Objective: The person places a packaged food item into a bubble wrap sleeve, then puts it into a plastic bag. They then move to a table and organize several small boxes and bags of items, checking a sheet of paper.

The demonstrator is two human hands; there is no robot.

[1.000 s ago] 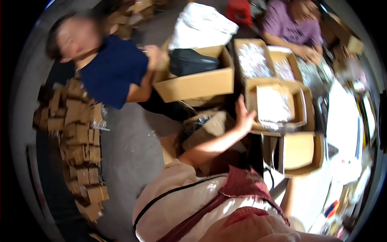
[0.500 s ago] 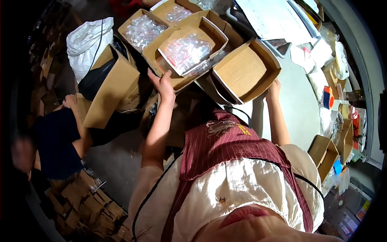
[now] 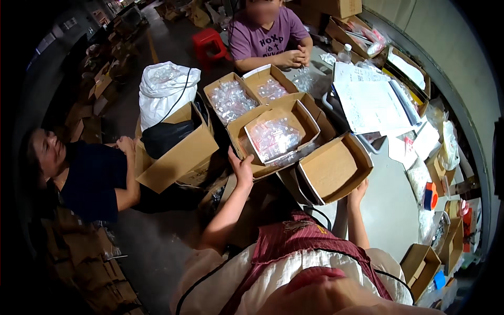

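My left hand (image 3: 241, 169) grips the near left edge of a large cardboard box (image 3: 239, 127), its thumb spread along the wall. In that box sits a smaller cardboard tray (image 3: 300, 113) with clear plastic bags of small parts (image 3: 275, 137). Beside it on the right is a bare-bottomed cardboard box (image 3: 336, 168), tilted toward me. My right hand (image 3: 358, 193) holds this box by its right near corner, with the fingertips partly hidden behind the wall. Two more open boxes adjoin at the far side, one holding many small clear bags (image 3: 231, 100), the other fewer bags (image 3: 271, 89).
A co-worker in purple (image 3: 269, 34) sits across the table (image 3: 391, 181); another in dark blue (image 3: 92, 178) is at left by a tall carton (image 3: 178, 157) and white sack (image 3: 167, 92). Papers (image 3: 367, 100) lie on the right. Bags and small boxes line the right edge.
My view has tilted up, so the boxes sit lower in the picture and the co-worker across the table shows. Both hands stay at the same boxes.
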